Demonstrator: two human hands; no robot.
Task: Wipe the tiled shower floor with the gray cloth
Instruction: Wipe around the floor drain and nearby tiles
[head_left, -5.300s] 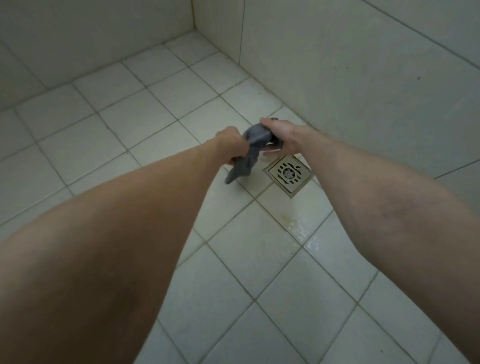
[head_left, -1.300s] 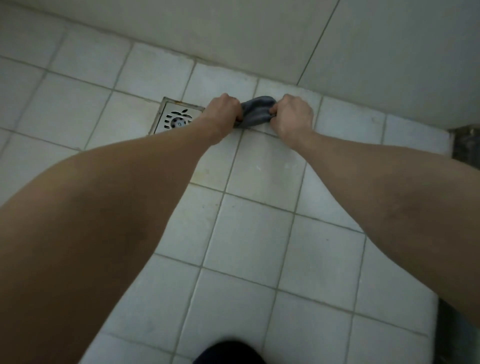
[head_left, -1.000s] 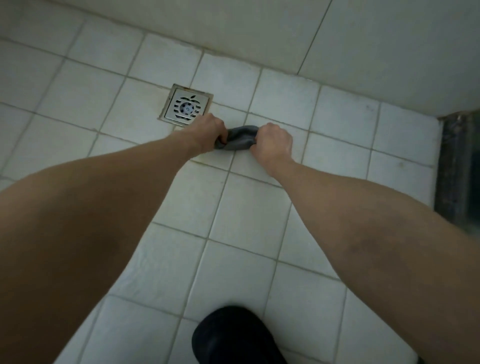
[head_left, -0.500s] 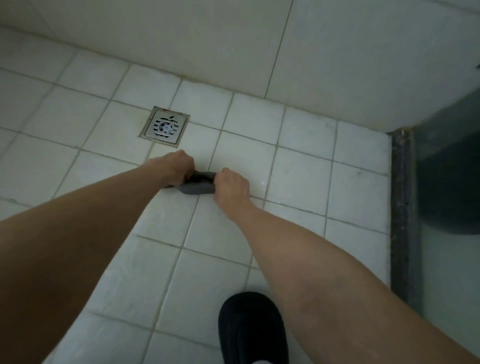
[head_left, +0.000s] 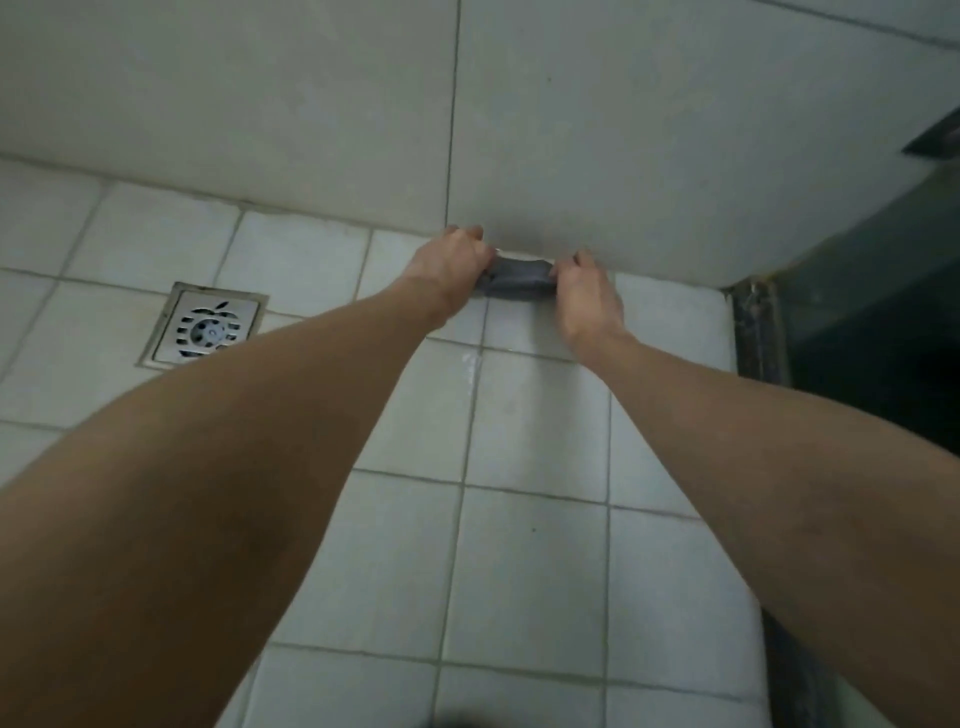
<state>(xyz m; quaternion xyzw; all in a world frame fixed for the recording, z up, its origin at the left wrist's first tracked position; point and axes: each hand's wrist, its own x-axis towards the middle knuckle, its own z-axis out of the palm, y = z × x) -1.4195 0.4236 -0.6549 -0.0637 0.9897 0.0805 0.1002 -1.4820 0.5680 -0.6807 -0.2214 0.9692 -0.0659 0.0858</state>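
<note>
The gray cloth (head_left: 514, 280) is bunched into a short roll on the white tiled shower floor (head_left: 535, 431), right at the foot of the back wall. My left hand (head_left: 452, 267) grips its left end with curled fingers. My right hand (head_left: 587, 296) grips its right end. Both arms reach forward over the tiles. A faint wet streak shines on the tile just behind the cloth.
A square metal floor drain (head_left: 208, 325) sits to the left of my hands. The tiled wall (head_left: 571, 130) rises directly behind the cloth. A dark threshold strip (head_left: 756, 327) and a dark area bound the floor on the right.
Both hands have pushed the cloth forward and to the right, from the tiles near the drain up to the base of the wall. The dark shoe has dropped almost out of view.
</note>
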